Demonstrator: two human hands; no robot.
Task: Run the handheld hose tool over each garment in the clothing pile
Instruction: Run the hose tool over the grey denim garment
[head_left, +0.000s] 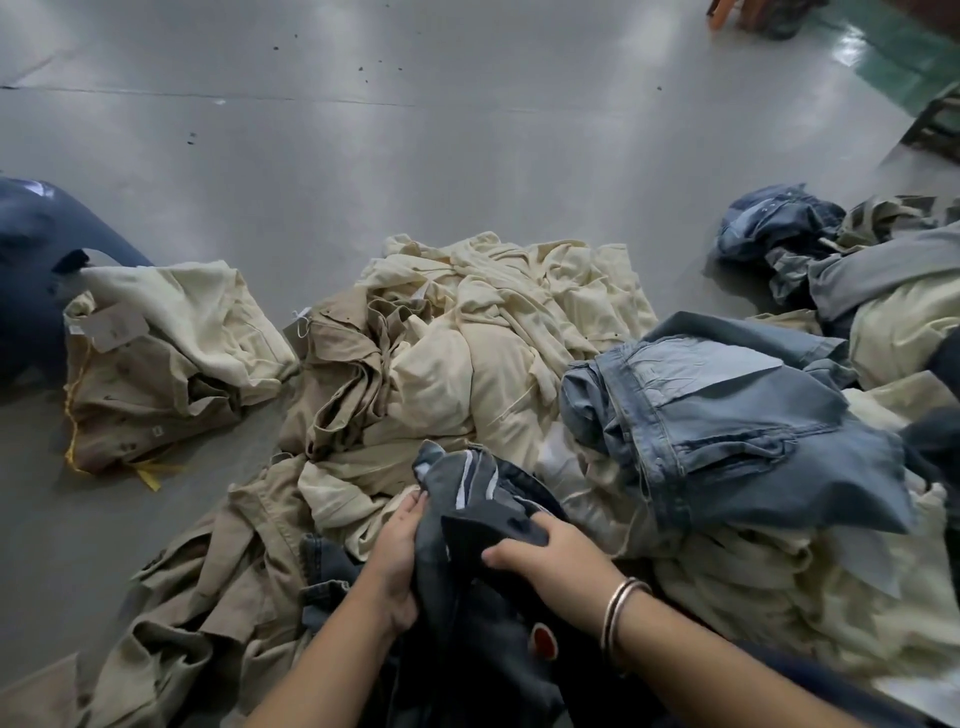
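Step in hand: sorting, as I judge it; a dark denim garment (483, 525) at lower centre of the frame is being pulled up and spread between both hands, and no hose tool is in view.
Blue-clad figure: at the left edge, a dark blue shape (31, 270), probably another person's leg, sits just beside a folded khaki bundle (156, 364) with a paper tag and a yellow tie.
Khaki trousers: crumpled tan garments (208, 597) spread across the lower left, running under the person's left forearm.
Left hand: the left hand (397, 556) grips the left edge of the dark denim, fingers curled round the fold.
Cream heap: the clothing pile (493, 332) fills the centre of the frame, cream and tan pieces tangled together, directly behind the held garment.
Right hand: the right hand (545, 551) clutches the dark cloth from above, thumb pressed in and fingers tucked under; two bangles (618, 608) ring the wrist.
Light jeans: a pale blue pair (727, 415) lies on top of the cream clothes at centre right, close to the right hand.
Far right: more denim and cream pieces (831, 260) are heaped at the upper right edge.
Next move: likely laying the dark garment flat and fetching the tool, wherever it is.
In the way: the garments overlap heavily, so each needs lifting clear; the grey floor (363, 156) beyond offers room.
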